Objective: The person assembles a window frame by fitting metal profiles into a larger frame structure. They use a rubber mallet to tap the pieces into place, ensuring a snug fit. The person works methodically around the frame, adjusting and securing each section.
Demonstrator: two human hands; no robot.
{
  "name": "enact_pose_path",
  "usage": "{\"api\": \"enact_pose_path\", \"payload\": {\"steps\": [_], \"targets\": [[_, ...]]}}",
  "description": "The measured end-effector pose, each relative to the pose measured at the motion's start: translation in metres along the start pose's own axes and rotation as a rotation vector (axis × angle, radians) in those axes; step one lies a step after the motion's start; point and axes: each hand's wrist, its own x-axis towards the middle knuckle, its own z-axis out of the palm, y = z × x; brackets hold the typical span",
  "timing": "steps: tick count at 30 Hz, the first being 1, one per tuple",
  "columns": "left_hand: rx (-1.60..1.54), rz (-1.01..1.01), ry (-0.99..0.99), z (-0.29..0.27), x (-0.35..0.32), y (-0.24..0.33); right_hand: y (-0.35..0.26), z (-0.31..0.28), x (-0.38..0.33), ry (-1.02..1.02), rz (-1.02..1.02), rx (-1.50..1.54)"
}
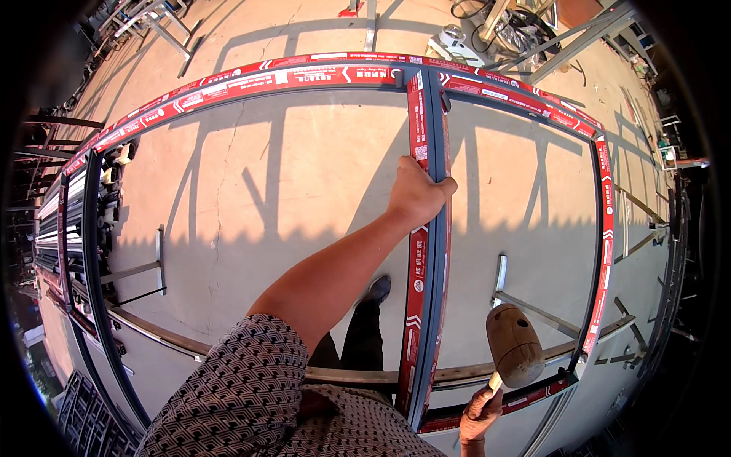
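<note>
Within the red-taped frame (606, 206) above the floor (327, 152), the left hand (419, 192) grips the middle bar (435, 266); the right hand (480, 415) clasps a wooden mallet (514, 346). Seemingly a steadying step; any blow would need that bar firm.

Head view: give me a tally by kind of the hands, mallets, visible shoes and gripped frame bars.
Left hand and right hand: 2
Wooden mallet, in the right hand: 1
Dark shoe: 1
Centre frame bar, gripped by the left hand: 1
Total: 5

Workshop with mallet (515, 346), frame (437, 137), stacked bars (50, 227)
</note>
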Motion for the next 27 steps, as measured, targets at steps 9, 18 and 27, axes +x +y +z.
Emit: {"api": "enact_pose_path", "payload": {"steps": [9, 18, 27], "targets": [[-0.011, -0.01, -0.055, 0.001, 0.0, 0.003, -0.182, 0.014, 0.187, -0.211, -0.292, -0.001], [0.008, 0.083, -0.045, 0.007, 0.013, -0.02, -0.326, 0.074, 0.279, -0.373, -0.854, -0.56], [-0.106, 0.081, -0.063, 0.005, 0.011, -0.016, -0.351, 0.101, 0.304, -0.371, -0.884, -0.755]]}}
